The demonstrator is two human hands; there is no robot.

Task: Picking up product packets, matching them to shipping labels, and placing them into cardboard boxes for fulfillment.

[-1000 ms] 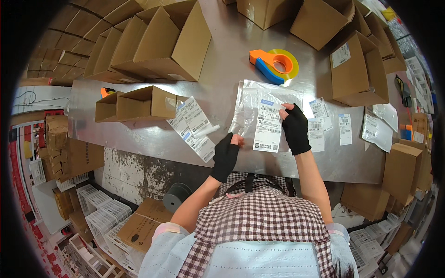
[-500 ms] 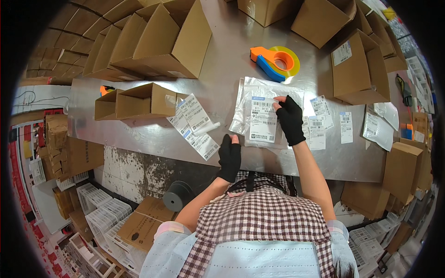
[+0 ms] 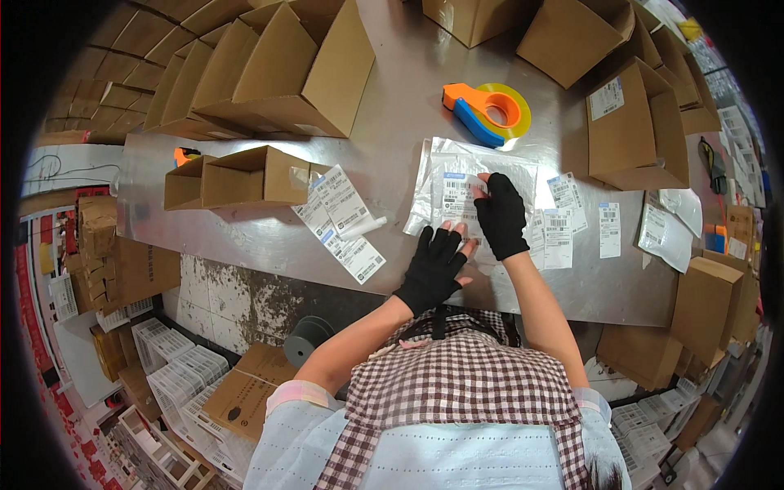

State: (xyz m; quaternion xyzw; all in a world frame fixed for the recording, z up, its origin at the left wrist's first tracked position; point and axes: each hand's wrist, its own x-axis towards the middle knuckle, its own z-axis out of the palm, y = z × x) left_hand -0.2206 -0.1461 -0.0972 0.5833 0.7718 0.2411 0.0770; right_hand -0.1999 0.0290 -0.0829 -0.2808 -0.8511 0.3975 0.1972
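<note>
A clear plastic mailing bag (image 3: pixel 420 200) lies flat on the metal table, with a white printed shipping label (image 3: pixel 456 194) on its top. My left hand (image 3: pixel 437 265), in a black fingerless glove, is spread open over the label's lower part and hides it. My right hand (image 3: pixel 500 214), gloved the same way, has its fingers bent and drawn together at the label's upper right edge. Loose labels (image 3: pixel 559 237) lie just right of that hand. A longer strip of labels (image 3: pixel 343 224) rests left of the bag, one end curled.
An orange and blue tape dispenser (image 3: pixel 486 114) with yellow tape sits beyond the bag. Open cartons stand at the far left (image 3: pixel 286 73) and right (image 3: pixel 633 122); a smaller open box (image 3: pixel 237 180) is at left. White mailing bags (image 3: pixel 665 233) lie near the table's right edge (image 3: pixel 653 306).
My left hand has moved from the table's near edge up and right onto the label, its fingers spreading. My right hand has shifted slightly left over the label's edge.
</note>
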